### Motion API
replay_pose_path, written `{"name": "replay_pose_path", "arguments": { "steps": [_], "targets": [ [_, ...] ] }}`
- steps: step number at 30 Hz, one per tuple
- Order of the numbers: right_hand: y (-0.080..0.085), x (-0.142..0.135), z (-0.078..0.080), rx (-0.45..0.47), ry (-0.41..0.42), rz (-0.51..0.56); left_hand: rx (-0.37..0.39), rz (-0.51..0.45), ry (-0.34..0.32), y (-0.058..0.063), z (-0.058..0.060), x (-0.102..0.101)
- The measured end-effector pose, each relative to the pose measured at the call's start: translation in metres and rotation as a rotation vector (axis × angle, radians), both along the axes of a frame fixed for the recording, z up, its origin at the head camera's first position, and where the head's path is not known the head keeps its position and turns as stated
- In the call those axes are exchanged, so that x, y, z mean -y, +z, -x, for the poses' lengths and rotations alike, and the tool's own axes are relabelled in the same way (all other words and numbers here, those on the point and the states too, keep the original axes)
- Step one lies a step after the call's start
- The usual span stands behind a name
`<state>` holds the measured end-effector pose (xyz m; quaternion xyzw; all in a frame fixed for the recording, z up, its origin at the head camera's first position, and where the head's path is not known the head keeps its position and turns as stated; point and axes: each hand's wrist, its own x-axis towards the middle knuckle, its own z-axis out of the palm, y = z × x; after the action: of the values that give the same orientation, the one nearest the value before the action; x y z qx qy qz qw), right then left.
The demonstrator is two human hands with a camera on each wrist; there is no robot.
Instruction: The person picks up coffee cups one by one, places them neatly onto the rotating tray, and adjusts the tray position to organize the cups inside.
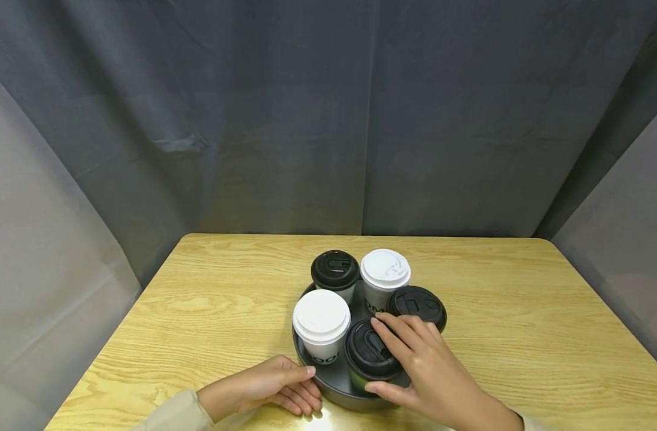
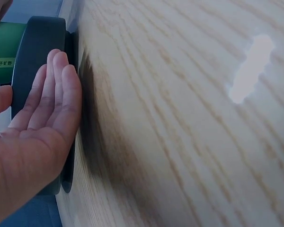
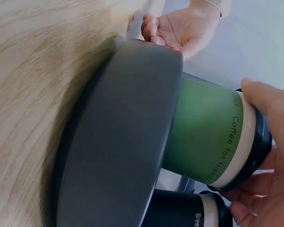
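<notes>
A round dark grey tray (image 1: 336, 383) with a raised rim holds several lidded paper coffee cups. My right hand (image 1: 433, 371) grips the front cup, which has a green sleeve (image 3: 203, 130) and a black lid (image 1: 367, 350). Its thumb and fingers lie around the lid's edge, and the cup stands upright inside the rim. At the tray's front left, my left hand (image 1: 277, 386) touches the outer wall, fingers fairly straight and thumb near the rim. Beside the green cup stand a white-lidded cup (image 1: 321, 317) and a black-lidded cup (image 1: 419, 304), partly hidden by the right hand.
Farther back on the tray are another black-lidded cup (image 1: 335, 270) and another white-lidded cup (image 1: 385, 272). All stand close together. The tray rests on a wood-grain table (image 1: 226, 299), with a dark grey curtain (image 1: 285, 120) behind its far edge.
</notes>
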<state>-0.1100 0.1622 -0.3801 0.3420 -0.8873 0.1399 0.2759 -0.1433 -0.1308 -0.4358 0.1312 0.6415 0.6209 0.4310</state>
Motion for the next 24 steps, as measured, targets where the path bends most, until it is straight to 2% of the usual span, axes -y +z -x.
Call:
{"name": "replay_pose_path", "arguments": {
  "steps": [24],
  "targets": [
    [-0.0001,0.0003,-0.0013,0.055,-0.047,-0.063,0.002,0.009,-0.009,-0.0015,0.0011,0.0004]
  ]
}}
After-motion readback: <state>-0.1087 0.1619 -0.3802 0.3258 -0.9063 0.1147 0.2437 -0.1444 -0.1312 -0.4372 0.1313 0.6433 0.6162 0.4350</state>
